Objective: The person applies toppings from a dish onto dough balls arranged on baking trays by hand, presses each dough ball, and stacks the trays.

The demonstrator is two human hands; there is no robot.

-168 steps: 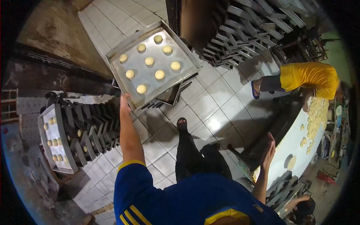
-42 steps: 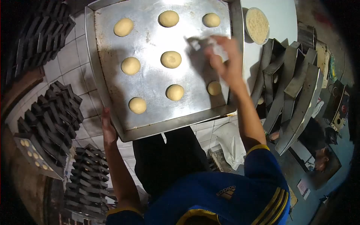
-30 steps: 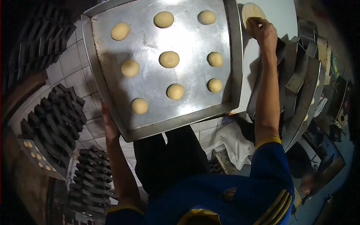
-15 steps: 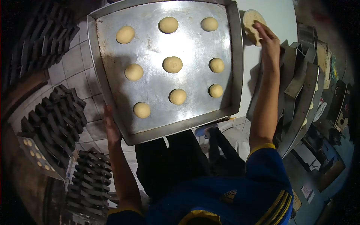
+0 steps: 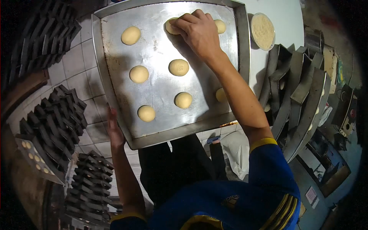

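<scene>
A large metal tray (image 5: pixel 157 50) with several round dough balls fills the upper middle of the view. My left hand (image 5: pixel 114 128) is at the tray's lower left wall, partly hidden by it, gripping its edge. My right hand (image 5: pixel 197 32) is over the top row, its fingers bunched at the top middle dough ball (image 5: pixel 171 26). Whatever the fingertips hold is too small or hidden to make out. Another dough ball (image 5: pixel 178 67) lies in the centre, flat-topped. Right of the tray stands a bowl (image 5: pixel 263 32) of pale crumbs.
The bowl is on a white table (image 5: pixel 285 19). Stacked metal trays (image 5: pixel 297 84) stand at the right, more tray stacks (image 5: pixel 53 115) at the left. A white sack (image 5: pixel 235 151) lies on the tiled floor. A person's foot (image 5: pixel 214 140) shows below the tray.
My right hand has moved left from the crumb bowl to over the tray's top middle dough ball. Earlier it also went between tray and bowl. My left hand stays at the tray's edge.
</scene>
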